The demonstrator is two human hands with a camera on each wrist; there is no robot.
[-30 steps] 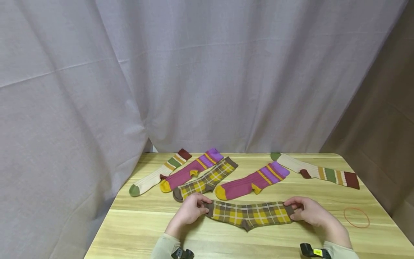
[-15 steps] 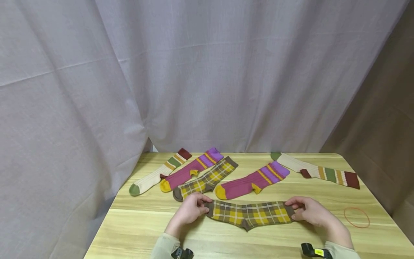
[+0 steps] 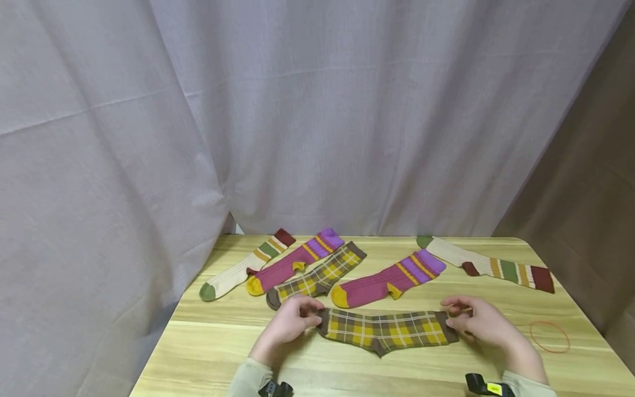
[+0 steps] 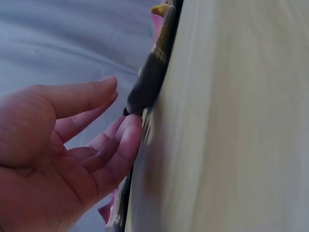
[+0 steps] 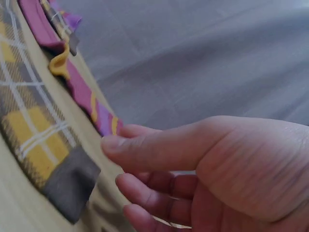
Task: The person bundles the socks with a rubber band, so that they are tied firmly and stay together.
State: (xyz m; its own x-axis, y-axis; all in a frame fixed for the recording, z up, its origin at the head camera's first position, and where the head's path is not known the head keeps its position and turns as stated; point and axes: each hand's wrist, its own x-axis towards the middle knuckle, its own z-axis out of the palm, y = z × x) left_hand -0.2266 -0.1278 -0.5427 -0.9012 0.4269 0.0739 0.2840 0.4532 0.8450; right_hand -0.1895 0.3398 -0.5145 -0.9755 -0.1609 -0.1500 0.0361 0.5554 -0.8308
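A brown-and-yellow plaid sock (image 3: 387, 332) lies flat across the front of the table, its dark heel pointing toward me. My left hand (image 3: 291, 321) is at its toe, the fingertips touching or close to it; in the left wrist view thumb and fingers stand apart with no fabric pinched. Beside the cuff (image 5: 72, 183) is my right hand (image 3: 480, 321), its fingers relaxed and clear of the fabric in the right wrist view. Just behind lie a second plaid sock (image 3: 329, 271) and a magenta sock (image 3: 377, 284) with purple stripes.
Another magenta sock (image 3: 283, 271) and a cream striped sock (image 3: 230, 278) lie at the back left. A matching cream sock (image 3: 448, 252) is at the back right. An orange rubber band (image 3: 569, 343) rests right of my right hand. Grey curtains (image 3: 317, 121) surround the wooden table (image 3: 188, 353).
My right hand has let go of the plaid sock's cuff and shifted slightly right. The left hand has loosened at the toe, staying nearly in place. The sock lies nearly unmoved.
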